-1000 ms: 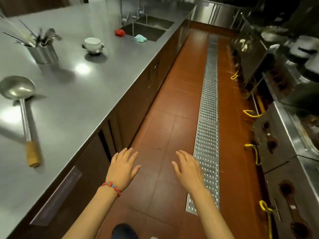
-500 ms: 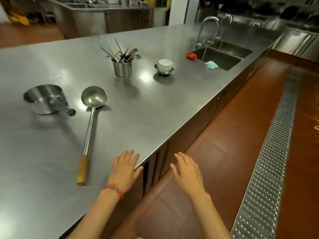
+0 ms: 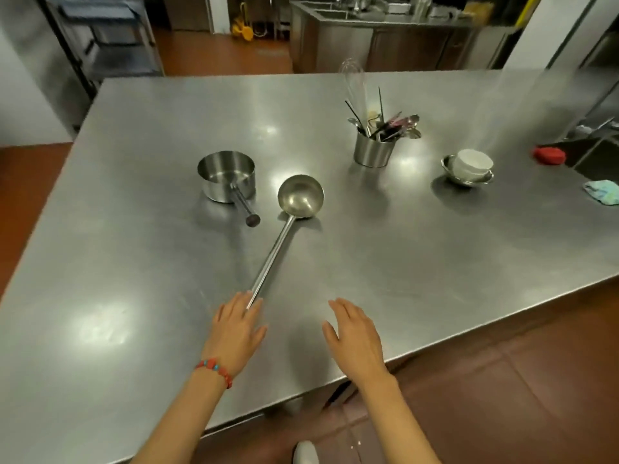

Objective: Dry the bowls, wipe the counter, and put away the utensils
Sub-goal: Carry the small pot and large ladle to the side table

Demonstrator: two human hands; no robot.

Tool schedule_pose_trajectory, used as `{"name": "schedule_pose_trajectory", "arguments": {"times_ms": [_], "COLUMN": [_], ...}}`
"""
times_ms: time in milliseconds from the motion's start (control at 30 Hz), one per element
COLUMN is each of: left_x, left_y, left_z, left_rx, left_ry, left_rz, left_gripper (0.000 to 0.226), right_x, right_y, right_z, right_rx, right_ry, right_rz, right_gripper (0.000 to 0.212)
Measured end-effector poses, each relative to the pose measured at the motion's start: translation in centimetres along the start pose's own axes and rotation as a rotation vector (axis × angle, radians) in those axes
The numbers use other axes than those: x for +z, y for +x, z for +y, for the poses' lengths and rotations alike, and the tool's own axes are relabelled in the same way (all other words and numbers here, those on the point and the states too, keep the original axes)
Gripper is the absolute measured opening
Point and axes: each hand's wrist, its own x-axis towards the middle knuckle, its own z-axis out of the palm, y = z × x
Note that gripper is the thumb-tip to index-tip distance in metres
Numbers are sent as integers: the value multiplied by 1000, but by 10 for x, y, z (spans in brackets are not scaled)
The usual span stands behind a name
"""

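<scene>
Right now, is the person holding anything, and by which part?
Nothing is held. Both the left hand and right hand are open over the counter; the ladle handle's end is hidden behind the left fingers.

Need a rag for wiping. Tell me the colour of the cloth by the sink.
Light blue-green, the cloth at the counter's right edge, in the head view.

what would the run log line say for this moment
left hand open over ladle handle | right hand open above counter | bowls undried
</scene>
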Motion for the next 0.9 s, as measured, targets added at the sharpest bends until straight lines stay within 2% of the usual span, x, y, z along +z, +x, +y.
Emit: {"name": "schedule_pose_trajectory", "arguments": {"times_ms": [200, 400, 467, 533, 633, 800, 900], "left_x": [-8, -9, -10, -9, -7, -3, -1], "left_y": [13, 12, 12, 10, 4, -15, -22], "left_z": [-3, -22, -30, -38, -48, -69, -83], "left_rx": [-182, -368, -433, -495, -573, -625, -627], "left_ry": [-82, -190, -280, -416, -584, -671, -682], "left_rz": [96, 74, 77, 102, 139, 151, 144], "left_gripper": [53, 67, 61, 47, 39, 37, 38], "right_x": [2, 18, 26, 34, 48, 73, 88], "right_y": [53, 74, 77, 78, 77, 65, 58], "right_z": [-2, -22, -32, -44, -65, -100, -120], "right_rx": [-152, -189, -153, -90, 47, 235, 297], "right_ry": [-13, 29, 76, 161, 299, 353, 305], "right_rz": [-75, -135, -149, -174, -224, -338, -375], "right_gripper": [43, 42, 41, 42, 41, 46, 48]}}
